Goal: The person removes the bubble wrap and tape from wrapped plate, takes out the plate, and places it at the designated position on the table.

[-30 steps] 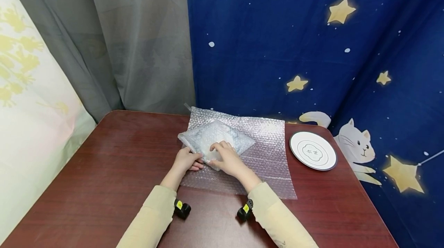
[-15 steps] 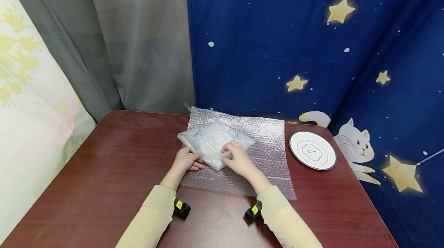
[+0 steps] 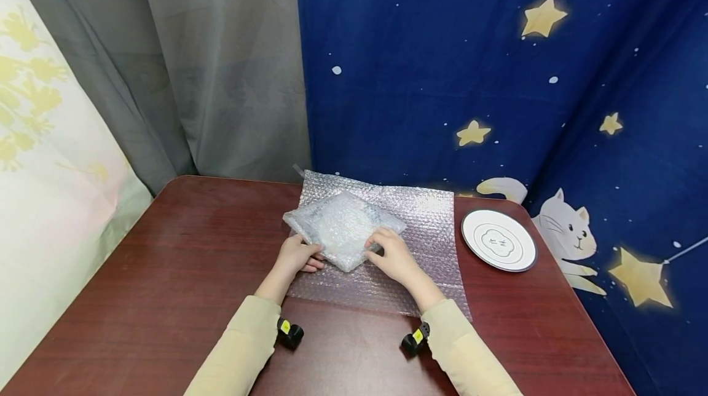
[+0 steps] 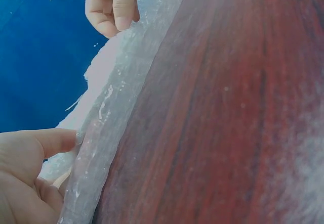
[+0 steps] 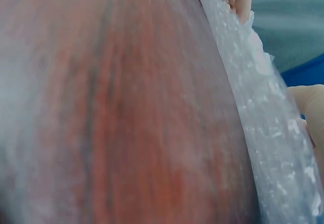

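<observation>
A diamond-shaped bubble-wrap bundle [image 3: 345, 224] lies on a larger flat sheet of bubble wrap [image 3: 428, 248], with a pale round shape showing through its layers. At the bundle's lower left edge, my left hand [image 3: 295, 256] pinches the wrap, thumb on top and fingers beneath. My right hand [image 3: 391, 254] has its thumb and fingertips on the lower right edge and pinches it there. In the left wrist view the folded wrap edge [image 4: 109, 102] runs between both hands. The right wrist view shows the bubbly front edge [image 5: 268, 118] beside the right hand [image 5: 310, 107].
A white plate [image 3: 499, 241] with a dark rim and a line drawing stands to the right of the sheet. Everything rests on a dark red wooden table [image 3: 193, 273]. Behind it hang a grey curtain [image 3: 232, 76] and a blue starry curtain [image 3: 415, 76].
My right hand has moved rightward from over the bundle's front middle to its lower right edge and now pinches there. The left hand and the bundle have stayed put.
</observation>
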`<state>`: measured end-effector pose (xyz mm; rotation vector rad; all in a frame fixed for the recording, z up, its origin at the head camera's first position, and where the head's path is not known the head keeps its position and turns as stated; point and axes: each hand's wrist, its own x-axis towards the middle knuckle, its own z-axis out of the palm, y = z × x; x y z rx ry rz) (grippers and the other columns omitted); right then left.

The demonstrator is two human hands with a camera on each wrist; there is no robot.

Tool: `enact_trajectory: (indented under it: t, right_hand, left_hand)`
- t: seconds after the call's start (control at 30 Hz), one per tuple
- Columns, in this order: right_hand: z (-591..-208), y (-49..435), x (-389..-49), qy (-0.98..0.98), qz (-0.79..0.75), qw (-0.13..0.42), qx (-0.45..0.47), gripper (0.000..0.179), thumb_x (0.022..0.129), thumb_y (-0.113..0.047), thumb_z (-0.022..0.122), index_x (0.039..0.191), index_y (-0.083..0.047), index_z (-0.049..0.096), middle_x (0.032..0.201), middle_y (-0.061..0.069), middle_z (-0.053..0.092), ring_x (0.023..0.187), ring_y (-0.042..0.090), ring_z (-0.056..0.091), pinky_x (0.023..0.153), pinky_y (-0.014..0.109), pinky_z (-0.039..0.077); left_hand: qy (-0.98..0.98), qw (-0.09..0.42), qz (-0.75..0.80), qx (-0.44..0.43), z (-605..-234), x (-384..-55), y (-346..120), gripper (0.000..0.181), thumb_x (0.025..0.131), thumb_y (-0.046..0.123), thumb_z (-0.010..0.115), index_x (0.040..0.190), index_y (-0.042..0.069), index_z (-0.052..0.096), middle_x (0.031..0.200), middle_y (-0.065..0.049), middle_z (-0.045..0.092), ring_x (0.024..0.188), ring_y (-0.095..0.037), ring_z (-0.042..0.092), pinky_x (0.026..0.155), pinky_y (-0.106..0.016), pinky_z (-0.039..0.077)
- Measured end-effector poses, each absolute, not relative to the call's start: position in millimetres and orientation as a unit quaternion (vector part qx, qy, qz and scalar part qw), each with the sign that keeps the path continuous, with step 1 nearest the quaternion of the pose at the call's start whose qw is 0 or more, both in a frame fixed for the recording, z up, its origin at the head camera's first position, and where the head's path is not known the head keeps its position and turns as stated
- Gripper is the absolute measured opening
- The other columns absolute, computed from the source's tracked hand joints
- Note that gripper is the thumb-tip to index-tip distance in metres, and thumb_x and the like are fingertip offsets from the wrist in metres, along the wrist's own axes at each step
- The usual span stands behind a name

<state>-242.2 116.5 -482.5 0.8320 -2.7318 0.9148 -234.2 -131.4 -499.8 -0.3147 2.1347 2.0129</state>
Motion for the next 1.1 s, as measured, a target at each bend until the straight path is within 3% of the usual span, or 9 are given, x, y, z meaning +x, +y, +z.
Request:
enact_trajectory:
  t: [0.23,0.4,0.77,1.1]
  right_hand:
    - [-483.3,119.2,-241.8,-0.91,0.304,0.081,0.27,0.007,0.087,-0.016,0.07,0.093,-0.014,0.068,0.11,0.001,0.063,0.108,0.023,0.052,0.095,0.05,0.037]
    - [-484.1,121.8,-242.9,-0.913,0.298,0.079,0.267,0.016,0.089,-0.018,0.069,0.103,-0.012,0.07,0.124,0.01,0.06,0.118,0.028,0.049,0.1,0.053,0.033]
    - [-484.4,128.6,-243.0,-0.915,0.295,0.095,0.258,0.011,0.089,-0.016,0.068,0.098,-0.014,0.073,0.112,0.002,0.066,0.111,0.023,0.053,0.098,0.047,0.035]
    - [-483.8,130.9,-244.0,-0.922,0.292,0.078,0.241,0.03,0.091,-0.019,0.066,0.12,-0.011,0.068,0.131,0.01,0.058,0.123,0.029,0.048,0.104,0.052,0.03]
  left_hand:
    - [0.729,0.092,0.671,-0.104,-499.7,-233.1,-131.4,0.021,0.09,0.004,0.061,0.103,-0.006,0.049,0.073,-0.016,0.068,0.053,-0.018,0.066,0.047,-0.027,0.054]
    - [0.729,0.091,0.67,-0.106,-499.2,-232.7,-131.2,0.021,0.089,0.005,0.062,0.103,-0.006,0.049,0.072,-0.016,0.068,0.053,-0.018,0.066,0.047,-0.028,0.054]
    - [0.73,0.092,0.669,-0.108,-498.8,-232.4,-131.0,0.02,0.089,0.005,0.062,0.101,-0.005,0.049,0.072,-0.015,0.068,0.053,-0.019,0.066,0.047,-0.028,0.054]
    - [0.729,0.092,0.67,-0.106,-499.4,-232.8,-131.2,0.019,0.089,0.004,0.062,0.1,-0.005,0.049,0.072,-0.015,0.068,0.053,-0.019,0.066,0.047,-0.028,0.054]
